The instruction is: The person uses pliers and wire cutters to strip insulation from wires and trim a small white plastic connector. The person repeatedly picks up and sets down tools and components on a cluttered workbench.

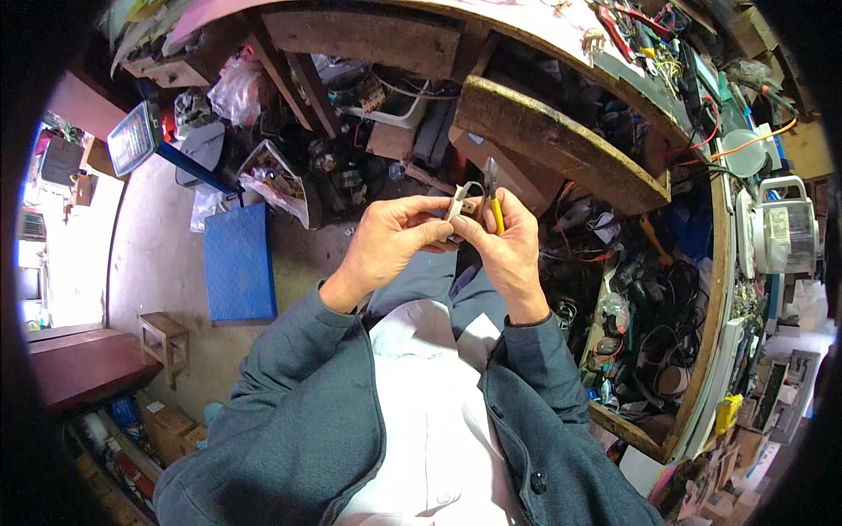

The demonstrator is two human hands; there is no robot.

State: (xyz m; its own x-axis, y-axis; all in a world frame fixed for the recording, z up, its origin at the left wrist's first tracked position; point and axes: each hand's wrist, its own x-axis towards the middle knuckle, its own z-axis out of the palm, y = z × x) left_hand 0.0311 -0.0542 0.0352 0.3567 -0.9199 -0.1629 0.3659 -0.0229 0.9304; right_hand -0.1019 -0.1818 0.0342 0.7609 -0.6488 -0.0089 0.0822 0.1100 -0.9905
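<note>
My left hand [392, 238] pinches a small whitish part [456, 202] with a thin loop of wire or cable at its top; its exact kind is too small to make out. Against its other side, my right hand [509, 250] steadies the part with thumb and fingers. That same hand also grips cutting pliers with yellow handles [496, 215], their dark metal jaws pointing up and away from me. Both hands are close together in front of my body, above my lap. The fingers hide much of the small part.
Ahead stands a wooden workbench with an open drawer [561, 145]. Tools, including red-handled pliers [614, 33], lie on the bench at right. Cables and clutter fill the shelf below. A blue platform scale [239, 263] and a small wooden stool [164, 344] stand at left.
</note>
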